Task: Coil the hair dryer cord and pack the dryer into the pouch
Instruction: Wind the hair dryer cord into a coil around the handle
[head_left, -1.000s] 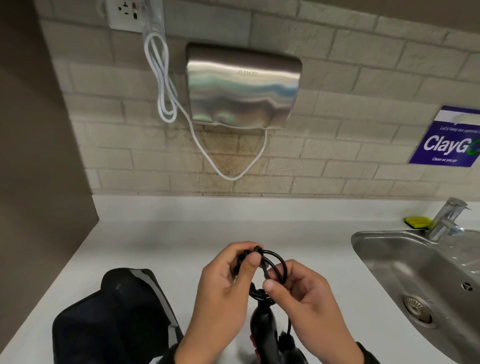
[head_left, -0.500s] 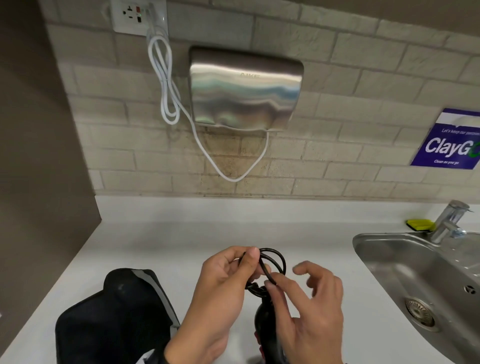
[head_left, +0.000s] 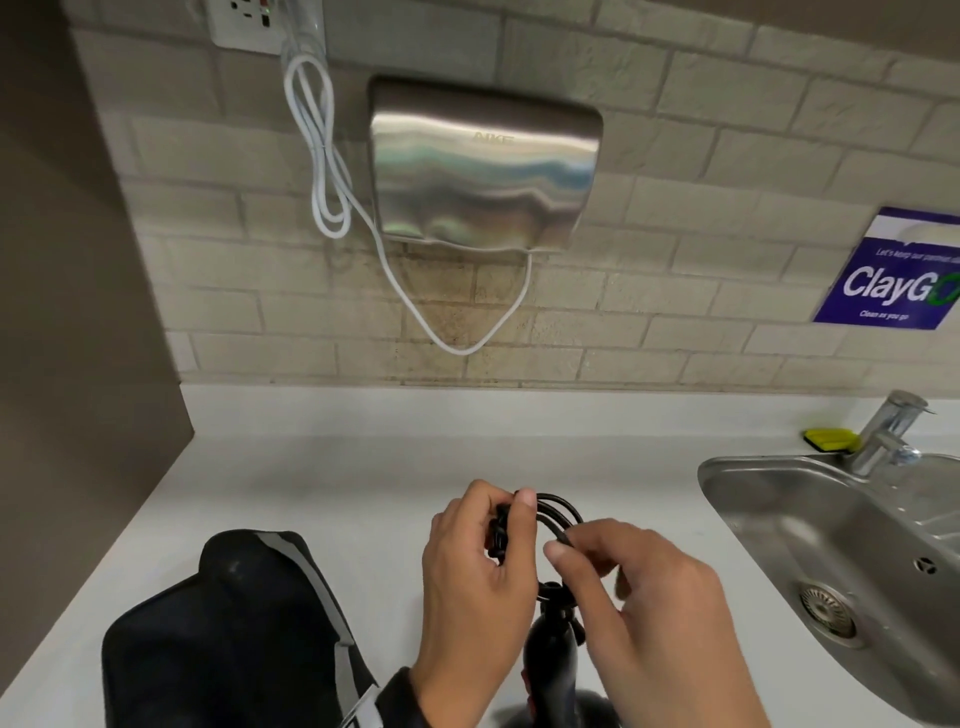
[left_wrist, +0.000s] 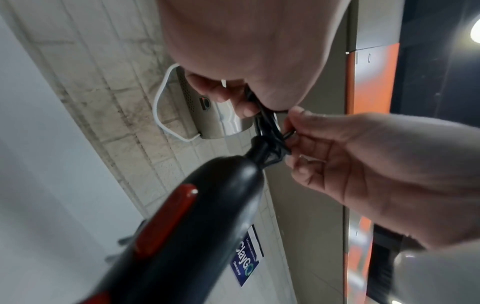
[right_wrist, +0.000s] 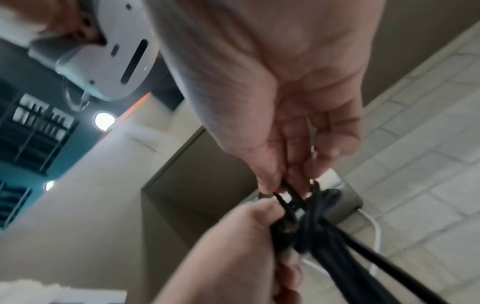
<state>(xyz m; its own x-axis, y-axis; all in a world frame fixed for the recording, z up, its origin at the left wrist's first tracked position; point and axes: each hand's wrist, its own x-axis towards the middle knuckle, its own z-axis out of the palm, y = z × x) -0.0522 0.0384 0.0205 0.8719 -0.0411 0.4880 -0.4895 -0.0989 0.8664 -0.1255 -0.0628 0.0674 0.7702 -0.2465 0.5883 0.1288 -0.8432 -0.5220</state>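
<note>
A black hair dryer (head_left: 549, 660) with a red switch (left_wrist: 166, 220) hangs by its handle below my hands, above the white counter (head_left: 322, 478). Its black cord (head_left: 556, 512) is gathered in small loops at the handle's end. My left hand (head_left: 475, 571) grips the bundle of loops, thumb over the top. My right hand (head_left: 639, 597) pinches one strand of the cord (right_wrist: 285, 197) between thumb and forefinger at the right of the loops. The black pouch (head_left: 228, 639) with a grey stripe lies on the counter, to the left of my left hand.
A steel sink (head_left: 841, 561) with a tap (head_left: 888, 431) and a yellow sponge (head_left: 828, 439) lies at the right. On the brick wall hangs a steel hand dryer (head_left: 483, 166) with a white cable (head_left: 322, 156) from a socket. A brown wall panel (head_left: 78, 312) bounds the left.
My right hand opened and reached over the loops half a second ago; now it has closed again, pinching a cord strand. The left hand kept its grip on the loops.
</note>
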